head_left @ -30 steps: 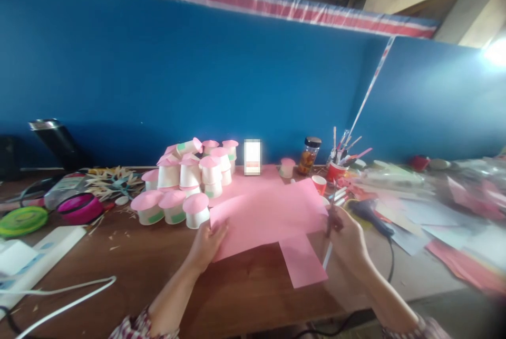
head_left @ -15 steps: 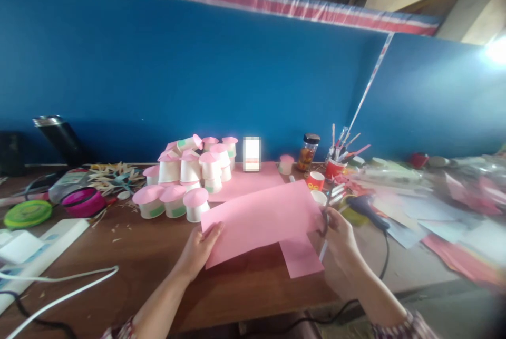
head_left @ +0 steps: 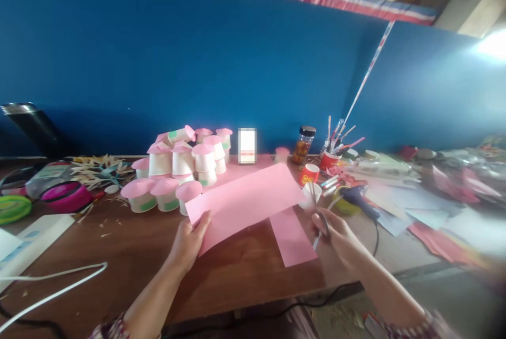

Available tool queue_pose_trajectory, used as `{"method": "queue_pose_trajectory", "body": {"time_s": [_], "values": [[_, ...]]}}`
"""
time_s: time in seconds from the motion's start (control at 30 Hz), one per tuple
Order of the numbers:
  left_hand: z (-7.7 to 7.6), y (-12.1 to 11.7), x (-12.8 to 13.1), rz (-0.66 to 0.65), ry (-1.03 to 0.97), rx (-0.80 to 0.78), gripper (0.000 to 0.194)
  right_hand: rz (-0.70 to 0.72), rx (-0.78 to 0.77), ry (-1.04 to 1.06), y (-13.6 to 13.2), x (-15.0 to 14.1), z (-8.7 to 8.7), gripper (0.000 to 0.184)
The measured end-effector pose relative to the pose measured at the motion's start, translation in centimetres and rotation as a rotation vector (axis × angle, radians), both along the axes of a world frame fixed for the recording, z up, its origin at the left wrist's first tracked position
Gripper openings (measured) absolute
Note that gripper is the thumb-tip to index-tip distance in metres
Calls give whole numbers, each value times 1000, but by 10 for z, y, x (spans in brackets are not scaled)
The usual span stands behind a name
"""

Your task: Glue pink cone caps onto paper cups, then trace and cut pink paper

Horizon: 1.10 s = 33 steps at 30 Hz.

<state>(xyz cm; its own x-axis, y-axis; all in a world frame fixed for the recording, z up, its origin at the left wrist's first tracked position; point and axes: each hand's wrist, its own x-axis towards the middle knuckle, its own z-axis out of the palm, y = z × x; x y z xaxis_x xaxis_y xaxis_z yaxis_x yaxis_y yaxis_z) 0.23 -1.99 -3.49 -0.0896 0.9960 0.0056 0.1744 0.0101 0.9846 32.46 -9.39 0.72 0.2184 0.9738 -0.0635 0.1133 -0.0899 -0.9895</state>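
My left hand pinches the near left corner of a large sheet of pink paper, held tilted above the brown table. At the right, my right hand is closed around the handles of a pair of scissors, whose blades point up and away, just off the sheet's right edge. Beneath the sheet a smaller pink paper strip lies on the table, partly covered. Left of the sheet stand several white paper cups with pink paper tops, some stacked.
Behind the scissors are a white cup, a red cup, a jar with a black lid and a red holder of brushes. A glue gun and loose papers lie right. A white cable crosses the left side.
The scissors have come away from the sheet's right edge, with my right hand slightly nearer me. My left hand still grips the sheet. The whole view has shifted a little.
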Motion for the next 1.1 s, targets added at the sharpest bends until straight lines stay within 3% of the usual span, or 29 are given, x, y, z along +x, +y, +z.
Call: {"method": "queue_pose_trajectory", "body": {"time_s": [0.2, 0.4, 0.8, 1.1], "values": [[-10, 3, 0, 21, -136, -4, 53, 251, -162, 16, -34, -8, 10, 51], [-3, 2, 2, 35, -171, -34, 51, 489, -283, -60, -29, -19, 7, 49], [-11, 4, -2, -8, -120, -26, 53, 500, -206, -102, -8, -21, 8, 49], [-1, -1, 4, -39, -154, -70, 54, 492, -191, -108, -4, -22, 5, 51]]}}
